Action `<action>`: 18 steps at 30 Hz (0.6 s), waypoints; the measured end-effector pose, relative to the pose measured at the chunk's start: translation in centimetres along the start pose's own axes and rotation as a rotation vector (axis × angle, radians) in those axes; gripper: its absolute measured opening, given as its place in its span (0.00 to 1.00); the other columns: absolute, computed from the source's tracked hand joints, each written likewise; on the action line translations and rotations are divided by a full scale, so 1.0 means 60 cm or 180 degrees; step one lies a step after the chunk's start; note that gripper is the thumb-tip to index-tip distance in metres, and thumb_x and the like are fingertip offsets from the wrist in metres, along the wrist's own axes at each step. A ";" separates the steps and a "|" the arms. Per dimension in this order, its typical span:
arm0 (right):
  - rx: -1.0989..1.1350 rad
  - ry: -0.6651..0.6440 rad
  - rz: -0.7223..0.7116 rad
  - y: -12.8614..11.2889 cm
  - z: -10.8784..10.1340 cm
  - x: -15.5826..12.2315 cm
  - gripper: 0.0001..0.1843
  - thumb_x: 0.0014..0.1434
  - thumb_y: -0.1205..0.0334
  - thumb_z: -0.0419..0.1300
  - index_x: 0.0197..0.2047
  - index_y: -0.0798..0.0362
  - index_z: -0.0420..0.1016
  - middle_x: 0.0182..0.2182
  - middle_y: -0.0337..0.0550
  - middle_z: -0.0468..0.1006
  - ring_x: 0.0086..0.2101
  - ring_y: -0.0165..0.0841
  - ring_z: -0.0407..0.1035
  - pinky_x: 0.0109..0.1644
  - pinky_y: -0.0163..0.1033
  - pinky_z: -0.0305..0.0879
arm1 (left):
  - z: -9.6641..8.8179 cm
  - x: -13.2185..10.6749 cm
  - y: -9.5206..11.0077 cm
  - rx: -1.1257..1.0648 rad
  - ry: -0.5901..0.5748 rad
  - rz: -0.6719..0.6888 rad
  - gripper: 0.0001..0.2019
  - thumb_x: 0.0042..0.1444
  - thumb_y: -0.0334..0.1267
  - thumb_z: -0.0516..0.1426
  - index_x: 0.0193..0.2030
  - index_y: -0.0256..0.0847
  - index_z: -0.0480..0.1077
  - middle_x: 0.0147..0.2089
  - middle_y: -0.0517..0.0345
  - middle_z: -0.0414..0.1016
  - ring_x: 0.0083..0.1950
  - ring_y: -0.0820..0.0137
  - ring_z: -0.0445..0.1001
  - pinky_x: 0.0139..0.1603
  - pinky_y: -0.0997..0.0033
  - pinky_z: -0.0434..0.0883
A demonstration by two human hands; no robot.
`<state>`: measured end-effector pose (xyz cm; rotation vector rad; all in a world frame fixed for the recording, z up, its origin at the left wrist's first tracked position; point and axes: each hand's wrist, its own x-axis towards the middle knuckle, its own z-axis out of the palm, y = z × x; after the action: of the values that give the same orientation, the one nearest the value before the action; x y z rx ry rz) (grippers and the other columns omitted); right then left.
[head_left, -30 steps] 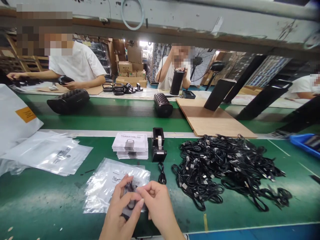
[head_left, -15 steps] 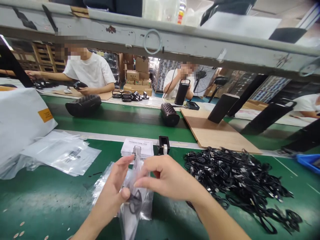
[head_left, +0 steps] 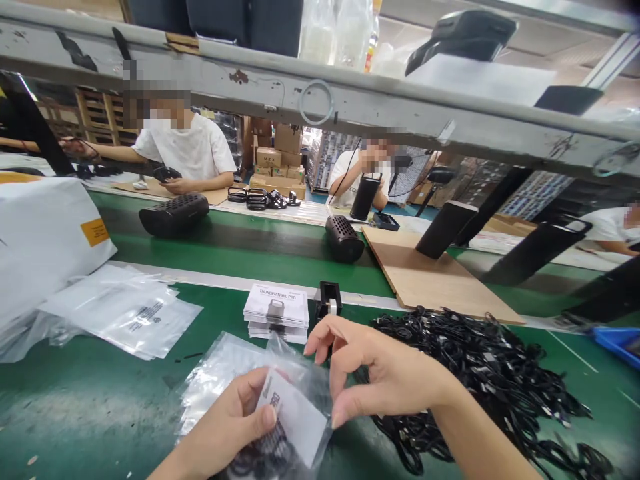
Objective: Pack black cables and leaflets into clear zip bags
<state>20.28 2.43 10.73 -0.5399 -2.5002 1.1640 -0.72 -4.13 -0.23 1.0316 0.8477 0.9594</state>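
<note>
My left hand (head_left: 227,427) grips a clear plastic bag (head_left: 295,413) low in the middle of the view; a white leaflet and a coiled black cable show inside it. My right hand (head_left: 380,373) hovers just right of the bag's top, fingers curled and apart, thumb near the bag's edge, holding nothing I can see. Under the bag lies a small pile of filled clear bags (head_left: 215,380). Behind them sit a stack of white leaflets (head_left: 277,312) and a black tape dispenser (head_left: 328,302).
A big heap of black cables (head_left: 480,373) covers the green table at right. Empty plastic bags (head_left: 125,310) and a large white bag (head_left: 40,240) lie at left. Beyond a green conveyor with black speakers (head_left: 173,215), other people work. A wooden board (head_left: 430,280) and blue bin (head_left: 620,337) sit right.
The bag has tipped from upright to flat in my left hand, leaflet side up. My right hand let go of its top and opened beside it. The camera tilted up slightly.
</note>
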 end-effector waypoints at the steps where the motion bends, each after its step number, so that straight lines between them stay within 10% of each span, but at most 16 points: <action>1: 0.0038 0.0053 0.0059 0.003 0.005 -0.004 0.05 0.48 0.62 0.64 0.25 0.53 0.75 0.42 0.43 0.68 0.41 0.32 0.65 0.45 0.36 0.62 | 0.001 0.001 0.004 0.0220 0.0205 0.0126 0.15 0.46 0.50 0.59 0.33 0.40 0.73 0.28 0.60 0.71 0.31 0.73 0.67 0.32 0.78 0.63; 4: 0.0340 0.0861 0.0463 0.022 0.031 -0.016 0.04 0.55 0.64 0.58 0.34 0.51 0.74 0.34 0.41 0.72 0.36 0.31 0.67 0.42 0.37 0.63 | 0.008 0.006 0.016 0.0845 0.0909 0.0401 0.14 0.52 0.49 0.54 0.27 0.42 0.74 0.28 0.61 0.72 0.33 0.72 0.67 0.35 0.78 0.63; 7: 0.0766 0.1833 0.0796 0.051 0.068 -0.025 0.28 0.49 0.63 0.63 0.53 0.48 0.63 0.38 0.41 0.73 0.38 0.32 0.67 0.42 0.38 0.63 | 0.015 0.015 0.023 0.1085 0.1204 0.0408 0.14 0.52 0.50 0.54 0.28 0.44 0.75 0.30 0.61 0.74 0.35 0.69 0.69 0.37 0.76 0.64; 11: 0.0749 0.1862 0.1060 0.082 0.103 -0.019 0.09 0.49 0.60 0.62 0.35 0.54 0.76 0.31 0.42 0.76 0.34 0.33 0.68 0.39 0.37 0.63 | 0.011 0.028 0.019 0.1352 0.1325 0.0387 0.16 0.53 0.50 0.52 0.30 0.43 0.75 0.32 0.59 0.76 0.37 0.67 0.70 0.40 0.74 0.65; 13: 0.0955 0.2118 0.1053 0.090 0.109 -0.014 0.18 0.58 0.56 0.52 0.25 0.56 0.77 0.24 0.43 0.76 0.28 0.31 0.68 0.35 0.35 0.64 | 0.005 0.033 0.014 0.1422 0.1489 0.0320 0.18 0.53 0.51 0.51 0.34 0.42 0.76 0.33 0.58 0.77 0.37 0.66 0.70 0.40 0.72 0.66; 18: 0.1214 0.2127 0.1061 0.100 0.120 -0.006 0.12 0.52 0.58 0.59 0.36 0.55 0.76 0.32 0.43 0.77 0.30 0.32 0.68 0.34 0.34 0.64 | 0.004 0.039 0.010 0.1225 0.1770 0.0378 0.16 0.52 0.50 0.52 0.34 0.42 0.76 0.34 0.58 0.78 0.38 0.65 0.72 0.41 0.72 0.67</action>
<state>18.59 1.10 1.61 -1.0529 -1.6202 1.2643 0.19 -1.89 0.15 1.1664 1.4874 1.2401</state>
